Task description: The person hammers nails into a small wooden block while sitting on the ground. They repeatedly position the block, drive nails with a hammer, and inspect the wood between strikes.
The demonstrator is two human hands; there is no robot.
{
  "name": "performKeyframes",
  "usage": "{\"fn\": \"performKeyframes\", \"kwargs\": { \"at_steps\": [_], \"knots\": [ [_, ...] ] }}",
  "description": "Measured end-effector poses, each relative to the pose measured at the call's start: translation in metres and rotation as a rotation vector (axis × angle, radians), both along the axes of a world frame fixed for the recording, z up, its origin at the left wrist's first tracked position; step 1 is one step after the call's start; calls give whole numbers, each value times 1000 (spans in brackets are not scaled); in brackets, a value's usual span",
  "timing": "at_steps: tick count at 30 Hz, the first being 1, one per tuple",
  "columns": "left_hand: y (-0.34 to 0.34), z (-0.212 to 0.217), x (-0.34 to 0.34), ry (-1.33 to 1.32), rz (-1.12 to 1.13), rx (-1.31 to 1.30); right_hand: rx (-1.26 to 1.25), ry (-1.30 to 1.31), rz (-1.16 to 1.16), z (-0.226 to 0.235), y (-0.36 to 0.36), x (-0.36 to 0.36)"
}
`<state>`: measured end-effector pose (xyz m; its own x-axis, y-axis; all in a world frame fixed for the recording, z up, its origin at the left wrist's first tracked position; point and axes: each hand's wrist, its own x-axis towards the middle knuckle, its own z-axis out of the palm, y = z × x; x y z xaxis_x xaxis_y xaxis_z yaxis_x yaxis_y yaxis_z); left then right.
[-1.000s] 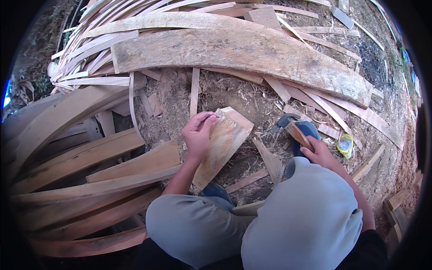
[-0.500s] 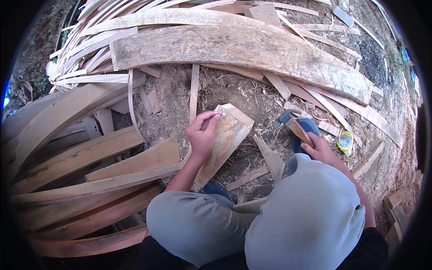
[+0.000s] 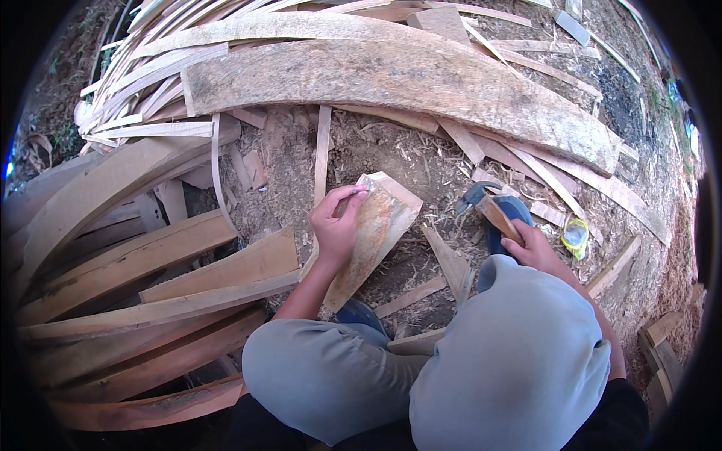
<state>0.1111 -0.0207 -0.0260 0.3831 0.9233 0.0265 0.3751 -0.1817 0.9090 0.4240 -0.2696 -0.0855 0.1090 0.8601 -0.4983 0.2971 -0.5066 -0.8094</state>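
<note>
The stained board [image 3: 382, 225] slants near the left shoe [image 3: 356, 313]; its pale end [image 3: 397, 191] looks cut, its broad face seemingly undressed. At its upper edge, the left hand [image 3: 336, 225] pinches a tiny object [image 3: 359, 190], unidentifiable; the right hand [image 3: 532, 249] curls around a wooden-handled tool [image 3: 497, 216], well apart from the board.

Fisheye headcam, pointed down
Sits pretty close over the knees [image 3: 511, 338] at 6 o'clock, tipped out toward the long plank [image 3: 391, 79] at 12.
</note>
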Motion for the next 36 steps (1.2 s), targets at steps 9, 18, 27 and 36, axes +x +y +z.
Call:
{"fn": "performKeyframes", "kwargs": {
  "at_steps": [9,18,27,36],
  "knots": [
    [-1,-1,1,-14,29,-6,-44,39,-19,7,3,0],
    [-1,-1,3,-11,42,5,-39,28,-12,9,3,0],
    [0,-4,0,-32,29,0,-31,22,-6,6,4,0],
    [-7,10,5,-48,-86,88,-50,26,-32,6,3,-1]
  ]
}}
